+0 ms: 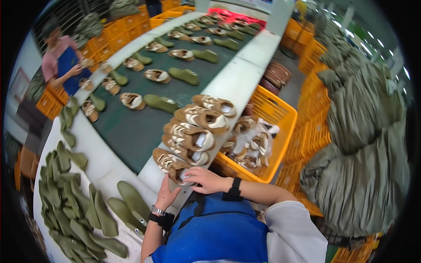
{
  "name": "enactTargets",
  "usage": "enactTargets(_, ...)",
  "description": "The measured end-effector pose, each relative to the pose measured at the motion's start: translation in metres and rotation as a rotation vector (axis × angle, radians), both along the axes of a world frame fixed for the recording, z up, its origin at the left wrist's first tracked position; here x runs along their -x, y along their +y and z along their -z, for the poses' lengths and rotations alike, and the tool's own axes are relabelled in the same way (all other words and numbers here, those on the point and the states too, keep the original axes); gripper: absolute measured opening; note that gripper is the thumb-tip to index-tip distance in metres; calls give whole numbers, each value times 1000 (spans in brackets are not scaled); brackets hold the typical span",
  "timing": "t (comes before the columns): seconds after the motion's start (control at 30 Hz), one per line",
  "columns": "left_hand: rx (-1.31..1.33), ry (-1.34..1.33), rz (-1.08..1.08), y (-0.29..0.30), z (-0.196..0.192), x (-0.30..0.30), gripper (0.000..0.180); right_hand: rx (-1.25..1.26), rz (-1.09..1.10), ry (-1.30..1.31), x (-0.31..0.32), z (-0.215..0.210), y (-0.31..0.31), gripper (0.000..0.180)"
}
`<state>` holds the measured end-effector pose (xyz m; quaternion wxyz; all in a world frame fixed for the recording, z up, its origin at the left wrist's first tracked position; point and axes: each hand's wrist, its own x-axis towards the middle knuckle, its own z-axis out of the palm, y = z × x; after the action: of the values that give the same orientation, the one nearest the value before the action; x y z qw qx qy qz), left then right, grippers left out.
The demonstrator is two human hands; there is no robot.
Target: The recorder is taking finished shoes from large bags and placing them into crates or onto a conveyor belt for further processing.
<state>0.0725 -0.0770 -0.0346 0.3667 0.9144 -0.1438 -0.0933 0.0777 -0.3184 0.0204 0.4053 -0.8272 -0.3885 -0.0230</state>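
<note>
A row of brown-and-cream lace-up shoes [189, 136] stands side by side on the white ledge in front of me. My right hand [207, 179] has its fingers at the heel and opening of the nearest shoe [168, 161], apparently gripping its collar. Beside that shoe's near side is my left hand [165, 193], thumb and fingers apart; whether it touches the shoe is hard to tell. Olive-green shoe lasts [132, 199] lie on the white table by my left forearm, with a large heap of lasts [72, 210] farther left.
Shoes and lasts sit in rows on the dark green conveyor belt [131, 151]. A yellow crate [280, 144] at right holds more shoes. Stacked crates and grey-green covered bundles [364, 131] stand beyond it. A co-worker in a blue apron [70, 65] holds a shoe across the belt.
</note>
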Motion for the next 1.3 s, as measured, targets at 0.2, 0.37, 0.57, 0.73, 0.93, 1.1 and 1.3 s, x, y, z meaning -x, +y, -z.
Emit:
enactTargets(0.2, 77, 171, -95, -15, -1, -11, 79, -508, 1098, 593, -12, 94, -158, 17)
enactTargets(0.37, -32, -32, -437, -34, -57, -11, 42, -746, 1426, 1318, -25, 246, -254, 28)
enactTargets(0.57, 167, 115, 50, -192, -151, -50, 31, -698, 1394, 1339, -56, 285, -233, 58)
enactTargets(0.73, 304, 915, 214, -271, -59, -72, 58, -129, 1340, 947, -26, 186, -254, 44)
enactTargets(0.93, 560, 1102, 28, -307, -3, -65, 75, -86, 481, 546, 35, 34, -222, 33)
enactTargets(1.1, 229, 935, 32, -251, 15, -59, 69, -861, 580, 1362, 0, 153, -278, 21)
enactTargets(1.3, 179, 781, 17, -249, 8, -38, 72, -690, 689, 1865, -90, 349, -235, 56)
